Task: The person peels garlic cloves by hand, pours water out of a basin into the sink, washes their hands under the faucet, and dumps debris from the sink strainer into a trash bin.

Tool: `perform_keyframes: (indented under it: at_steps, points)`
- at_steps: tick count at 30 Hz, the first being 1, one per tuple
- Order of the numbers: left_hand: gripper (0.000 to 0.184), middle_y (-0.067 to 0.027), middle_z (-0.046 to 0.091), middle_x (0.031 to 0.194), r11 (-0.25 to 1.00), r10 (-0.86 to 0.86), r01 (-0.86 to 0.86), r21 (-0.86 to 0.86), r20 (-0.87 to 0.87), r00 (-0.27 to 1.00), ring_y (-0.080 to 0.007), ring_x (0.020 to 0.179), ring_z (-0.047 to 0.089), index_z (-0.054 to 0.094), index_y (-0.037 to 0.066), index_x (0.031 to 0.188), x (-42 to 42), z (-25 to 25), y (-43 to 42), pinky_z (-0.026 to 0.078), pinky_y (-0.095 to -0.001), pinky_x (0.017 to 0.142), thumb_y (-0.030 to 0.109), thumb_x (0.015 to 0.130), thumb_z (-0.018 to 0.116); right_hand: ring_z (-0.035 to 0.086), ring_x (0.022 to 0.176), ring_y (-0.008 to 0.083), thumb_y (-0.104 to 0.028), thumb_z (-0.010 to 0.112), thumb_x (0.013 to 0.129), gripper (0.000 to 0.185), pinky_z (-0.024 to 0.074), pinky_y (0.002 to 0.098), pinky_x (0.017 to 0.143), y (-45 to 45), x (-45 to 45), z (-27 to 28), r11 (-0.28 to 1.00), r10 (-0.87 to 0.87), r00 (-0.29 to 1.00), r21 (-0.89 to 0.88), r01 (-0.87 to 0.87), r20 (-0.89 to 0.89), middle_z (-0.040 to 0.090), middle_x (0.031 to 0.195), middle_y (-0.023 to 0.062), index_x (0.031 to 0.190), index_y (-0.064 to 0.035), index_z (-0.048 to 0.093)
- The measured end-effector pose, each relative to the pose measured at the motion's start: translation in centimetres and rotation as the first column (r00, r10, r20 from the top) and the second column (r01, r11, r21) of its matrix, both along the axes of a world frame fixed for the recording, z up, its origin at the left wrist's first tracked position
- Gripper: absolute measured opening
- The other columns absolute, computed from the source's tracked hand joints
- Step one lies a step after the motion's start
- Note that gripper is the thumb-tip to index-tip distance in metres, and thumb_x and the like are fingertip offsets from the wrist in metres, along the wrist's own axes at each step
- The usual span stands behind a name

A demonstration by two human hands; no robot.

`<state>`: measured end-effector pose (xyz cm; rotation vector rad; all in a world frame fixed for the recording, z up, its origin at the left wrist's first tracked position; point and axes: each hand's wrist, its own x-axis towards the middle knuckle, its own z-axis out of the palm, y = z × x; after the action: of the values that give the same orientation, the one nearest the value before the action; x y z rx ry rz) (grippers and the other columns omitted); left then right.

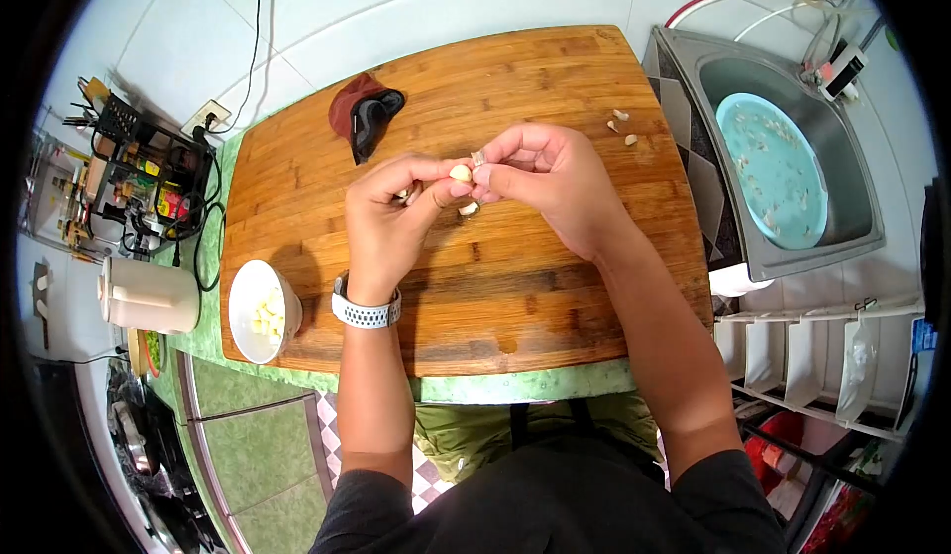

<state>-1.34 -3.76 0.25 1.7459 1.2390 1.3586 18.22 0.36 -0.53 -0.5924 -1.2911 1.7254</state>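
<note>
A pale garlic clove is pinched between the thumb and forefinger of my left hand. Something small and pale shows under that hand's curled fingers, too hidden to name. My right hand meets the left at the clove, its thumb and fingertips closed on a thin, whitish scrap of garlic skin. Just below the fingertips, another whitish garlic piece lies on the wooden board. At the board's front left stands a white bowl holding several peeled garlic cloves.
Several small garlic bits lie at the board's right. A dark red and black cap-like item rests near its back edge. To the right, a light-blue basin with water and floating scraps sits in a metal sink. A cream jug stands left.
</note>
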Motion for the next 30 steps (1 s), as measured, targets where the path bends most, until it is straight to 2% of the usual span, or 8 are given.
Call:
perform_keyframes:
  at_steps: [4,11,13,19,25,27,28,30]
  points:
    - [0.012,-0.0058,0.072,0.088,0.999,0.010,-0.011,0.049,0.021,1.000,-0.0091,0.078,0.064,0.075,-0.001,0.096,0.3,0.1,0.1,0.050,-0.0228,0.068,0.001,0.084,0.077,0.069,0.091,0.0147,-0.003,0.068,0.091,0.008,0.0562,0.0293,0.085,0.1,0.0,0.0,0.999,0.023,0.998,-0.022,-0.025,-0.051,0.071,0.096,0.0080,0.098,0.0000,0.067]
    - [0.013,-0.0064,0.073,0.089,0.997,0.013,-0.011,0.074,-0.015,1.000,-0.0097,0.079,0.065,0.075,-0.001,0.097,0.2,-0.3,0.2,0.051,-0.0232,0.069,0.000,0.084,0.076,0.069,0.090,0.0144,-0.003,0.070,0.090,0.009,0.0562,0.0290,0.084,0.0,-0.1,-0.1,1.000,0.009,0.999,-0.019,-0.010,-0.038,0.071,0.096,0.0079,0.098,-0.0003,0.067]
    - [0.014,-0.0065,0.073,0.091,1.000,0.005,-0.006,0.022,0.069,0.998,-0.0097,0.080,0.066,0.075,-0.002,0.098,0.3,-0.1,0.1,0.052,-0.0233,0.071,0.000,0.085,0.076,0.069,0.090,0.0142,-0.003,0.070,0.090,0.009,0.0563,0.0286,0.084,0.1,-0.1,-0.2,1.000,0.009,0.999,-0.026,-0.010,-0.053,0.071,0.096,0.0079,0.098,-0.0004,0.066]
    - [0.014,-0.0080,0.074,0.096,0.999,0.006,-0.003,-0.037,0.074,0.997,-0.0104,0.083,0.067,0.074,-0.002,0.100,0.2,-0.2,0.1,0.054,-0.0240,0.074,0.001,0.087,0.075,0.068,0.089,0.0131,-0.001,0.068,0.090,0.007,0.0566,0.0277,0.081,0.1,-0.1,-0.1,1.000,-0.001,1.000,-0.010,0.000,-0.021,0.071,0.097,0.0076,0.097,0.0005,0.066]
    - [0.015,-0.0082,0.074,0.094,0.986,0.013,0.031,-0.166,0.258,0.966,-0.0094,0.079,0.066,0.073,-0.002,0.102,-0.1,0.3,0.0,0.053,-0.0230,0.072,0.008,0.091,0.072,0.068,0.091,0.0133,0.003,0.067,0.091,0.014,0.0573,0.0265,0.079,-0.7,-1.2,0.3,0.943,-0.223,0.969,0.228,0.241,-0.103,0.070,0.098,0.0076,0.104,0.0039,0.067]
    - [0.015,-0.0076,0.074,0.093,0.965,0.032,0.046,-0.260,0.289,0.957,-0.0089,0.077,0.065,0.073,-0.001,0.101,-0.6,0.5,-0.1,0.052,-0.0221,0.070,0.011,0.093,0.072,0.069,0.090,0.0143,0.004,0.070,0.088,0.016,0.0574,0.0264,0.076,-0.6,-1.3,0.0,0.760,-0.410,0.912,0.542,0.359,-0.030,0.070,0.095,0.0070,0.104,0.0017,0.070]
    - [0.015,-0.0074,0.074,0.093,0.953,0.036,0.056,-0.297,0.295,0.955,-0.0088,0.077,0.065,0.072,-0.001,0.101,-0.7,0.5,-0.1,0.051,-0.0219,0.069,0.012,0.093,0.071,0.069,0.090,0.0143,0.004,0.070,0.088,0.016,0.0574,0.0264,0.076,-0.5,-1.3,0.0,0.760,-0.409,0.912,0.543,0.359,-0.030,0.070,0.095,0.0070,0.104,0.0017,0.070]
    - [0.015,-0.0067,0.073,0.091,0.942,0.014,0.094,-0.323,0.316,0.949,-0.0086,0.076,0.064,0.072,-0.001,0.099,-0.9,0.4,-0.1,0.050,-0.0214,0.068,0.013,0.093,0.071,0.069,0.075,0.0161,0.002,0.076,0.079,0.015,0.0553,0.0262,0.064,-0.6,-1.4,0.2,0.568,-0.539,0.841,0.715,0.408,-0.051,0.070,0.088,0.0084,0.093,-0.0029,0.073]
